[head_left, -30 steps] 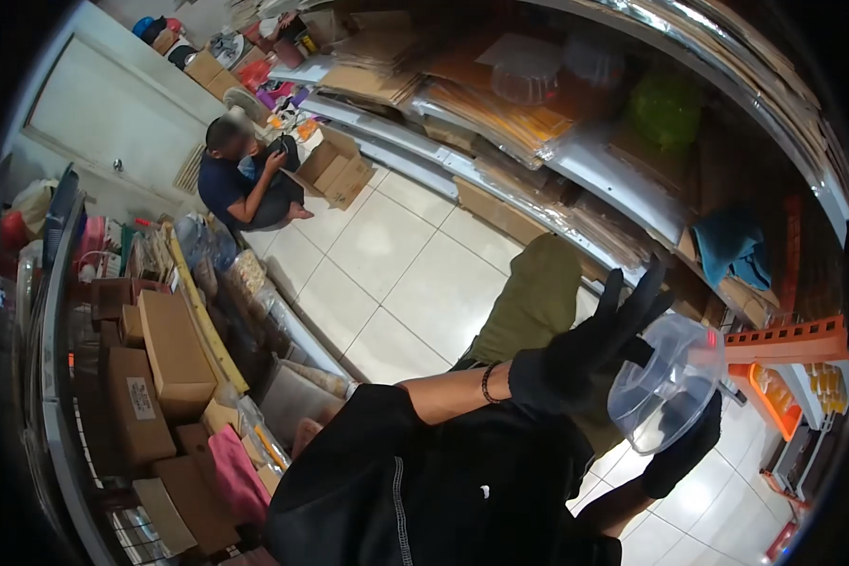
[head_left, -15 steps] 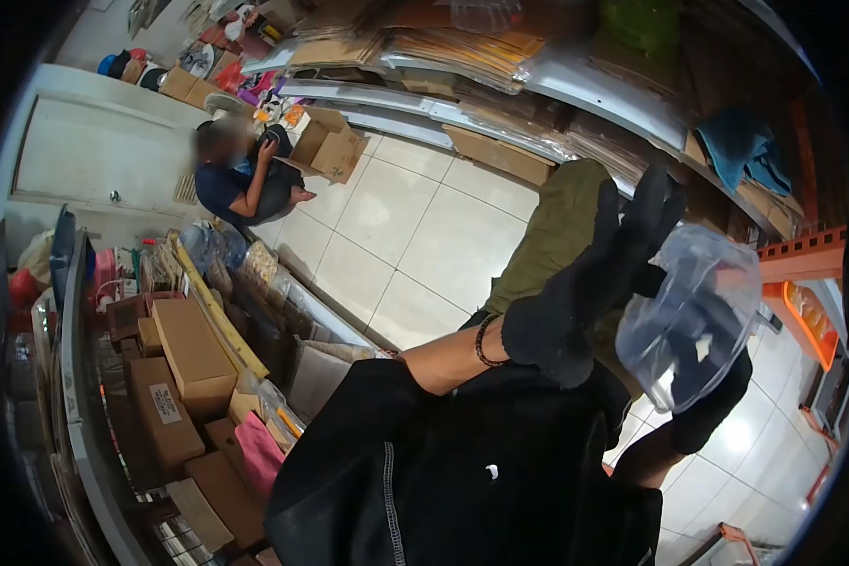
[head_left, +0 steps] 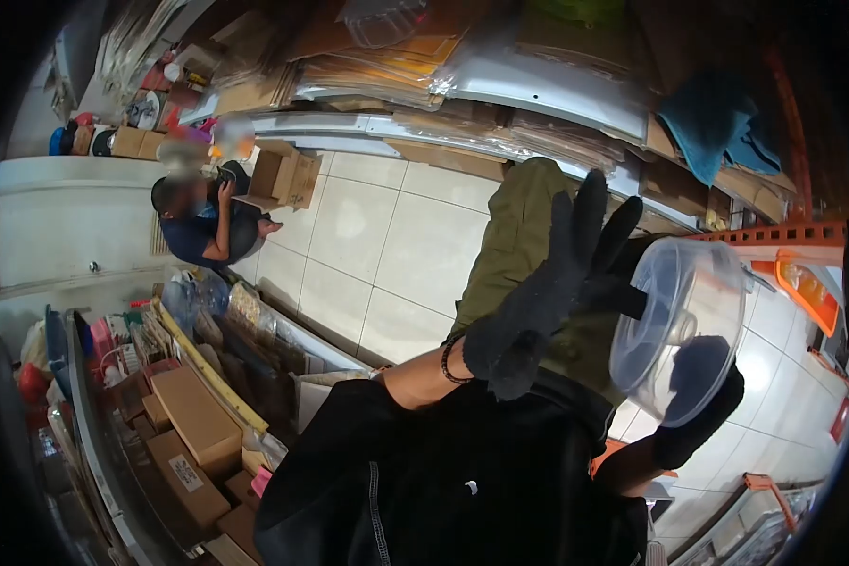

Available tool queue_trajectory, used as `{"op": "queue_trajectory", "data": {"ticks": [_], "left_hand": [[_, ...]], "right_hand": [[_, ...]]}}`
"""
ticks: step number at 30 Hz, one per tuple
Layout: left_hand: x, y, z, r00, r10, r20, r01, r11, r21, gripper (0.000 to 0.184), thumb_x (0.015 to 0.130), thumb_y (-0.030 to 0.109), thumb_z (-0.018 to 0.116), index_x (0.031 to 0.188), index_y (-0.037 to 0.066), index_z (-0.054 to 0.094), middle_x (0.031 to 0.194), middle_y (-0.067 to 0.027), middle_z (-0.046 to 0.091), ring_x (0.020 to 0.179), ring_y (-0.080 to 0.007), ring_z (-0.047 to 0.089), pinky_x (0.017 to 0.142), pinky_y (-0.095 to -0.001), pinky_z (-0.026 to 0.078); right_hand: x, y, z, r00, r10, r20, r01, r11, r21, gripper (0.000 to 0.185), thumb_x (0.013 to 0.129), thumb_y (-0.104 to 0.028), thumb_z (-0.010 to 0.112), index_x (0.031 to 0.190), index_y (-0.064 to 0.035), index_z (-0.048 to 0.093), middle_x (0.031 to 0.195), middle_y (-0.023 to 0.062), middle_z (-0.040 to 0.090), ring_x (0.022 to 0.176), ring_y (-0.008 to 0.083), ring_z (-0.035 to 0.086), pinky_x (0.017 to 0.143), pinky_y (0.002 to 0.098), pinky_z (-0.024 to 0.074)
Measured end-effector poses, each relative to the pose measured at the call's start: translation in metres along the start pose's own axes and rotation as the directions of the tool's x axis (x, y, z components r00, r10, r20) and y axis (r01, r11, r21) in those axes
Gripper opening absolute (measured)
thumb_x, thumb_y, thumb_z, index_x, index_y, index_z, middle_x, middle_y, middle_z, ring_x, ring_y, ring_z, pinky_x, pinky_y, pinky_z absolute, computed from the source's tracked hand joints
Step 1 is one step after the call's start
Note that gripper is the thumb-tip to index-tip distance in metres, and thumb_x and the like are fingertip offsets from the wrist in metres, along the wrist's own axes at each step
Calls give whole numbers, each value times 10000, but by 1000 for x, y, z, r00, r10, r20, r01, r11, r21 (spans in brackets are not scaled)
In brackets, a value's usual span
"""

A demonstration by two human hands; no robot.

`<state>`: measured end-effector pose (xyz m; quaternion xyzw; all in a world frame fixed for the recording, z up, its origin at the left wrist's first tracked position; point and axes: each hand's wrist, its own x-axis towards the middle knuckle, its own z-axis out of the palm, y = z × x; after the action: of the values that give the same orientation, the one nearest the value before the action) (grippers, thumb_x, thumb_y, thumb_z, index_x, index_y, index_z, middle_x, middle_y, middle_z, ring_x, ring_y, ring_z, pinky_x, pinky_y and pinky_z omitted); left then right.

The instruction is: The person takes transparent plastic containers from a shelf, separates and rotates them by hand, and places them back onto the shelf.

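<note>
A clear round plastic container [head_left: 656, 325] is held up at the right, tilted on its side with its round rim towards my left hand. My right hand [head_left: 703, 406], in a dark glove, grips it from the far lower side, and the glove shows partly through the plastic. My left hand [head_left: 547, 292], also in a dark glove, is open with its fingers spread. A dark, square-ended part, seemingly its forefinger, reaches the container's near rim; I cannot tell whether it touches. A bracelet circles my left wrist.
A person [head_left: 203, 222] sits on the tiled floor by an open cardboard box [head_left: 283, 174]. Shelves with flat cardboard stacks [head_left: 377, 80] run along the top. Brown boxes [head_left: 193, 420] fill the lower-left rack. A blue cloth [head_left: 717, 132] hangs near an orange rack beam [head_left: 774, 242].
The view has shifted a little. The container has turned so its round rim shows more clearly, still in my right hand. My left hand's fingers have spread wider.
</note>
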<state>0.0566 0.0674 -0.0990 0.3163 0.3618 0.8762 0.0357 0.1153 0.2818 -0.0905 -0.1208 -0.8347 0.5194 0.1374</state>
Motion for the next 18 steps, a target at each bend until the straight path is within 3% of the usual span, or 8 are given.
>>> {"op": "queue_trajectory", "data": {"ticks": [2, 8, 12, 14, 15, 18], "left_hand": [[2, -1, -4, 1000, 19, -14, -19, 1000, -14, 1054, 823, 602, 560, 1460, 195, -173, 1531, -127, -188, 1418, -368, -44, 981, -490, 400], [8, 2, -4, 996, 35, -76, -38, 999, -29, 912, 893, 480, 539, 1483, 158, -78, 1536, -144, -149, 1419, -365, 2, 1035, -503, 330], [-5, -13, -8, 988, -78, -131, 115, 947, 299, 897, 890, 524, 518, 1462, 7, 59, 1535, -210, -20, 1405, -345, 146, 1087, -427, 214], [-10, -26, -11, 993, -49, -103, 82, 936, 343, 909, 887, 542, 511, 1451, -39, 98, 1531, -237, 10, 1401, -342, 184, 1104, -417, 152], [-6, -39, -12, 999, 15, -50, -1, 961, 278, 906, 887, 538, 510, 1449, -44, 101, 1529, -244, 3, 1403, -345, 181, 1110, -431, 119], [-2, -39, -10, 998, 61, -22, -56, 977, 208, 938, 874, 549, 516, 1446, -53, 81, 1525, -254, -28, 1410, -349, 156, 1111, -472, 3]], "right_hand": [[4, -7, 6, 1000, 20, 10, -21, 1000, 22, 256, 833, -193, 550, 946, 29, 607, 773, 105, 609, 672, 167, 576, 626, 251, 453], [24, 6, -5, 945, 123, 302, -46, 967, -250, 256, 810, -158, 562, 983, 28, 597, 822, 114, 619, 709, 191, 595, 673, 270, 468], [12, 15, 1, 962, 36, 271, 4, 989, -147, 264, 805, -149, 571, 1002, 26, 589, 852, 117, 618, 743, 200, 596, 695, 280, 470], [11, 17, 2, 962, 18, 273, 19, 991, -130, 269, 803, -145, 575, 1011, 25, 585, 867, 119, 618, 760, 205, 596, 705, 285, 471], [10, 17, 3, 963, 5, 270, 27, 993, -117, 272, 801, -143, 577, 1016, 24, 583, 875, 119, 618, 768, 208, 597, 711, 287, 471], [11, 19, 5, 961, -6, 276, 36, 994, -102, 281, 798, -136, 583, 1030, 23, 577, 898, 122, 618, 793, 215, 597, 727, 295, 473]]}}
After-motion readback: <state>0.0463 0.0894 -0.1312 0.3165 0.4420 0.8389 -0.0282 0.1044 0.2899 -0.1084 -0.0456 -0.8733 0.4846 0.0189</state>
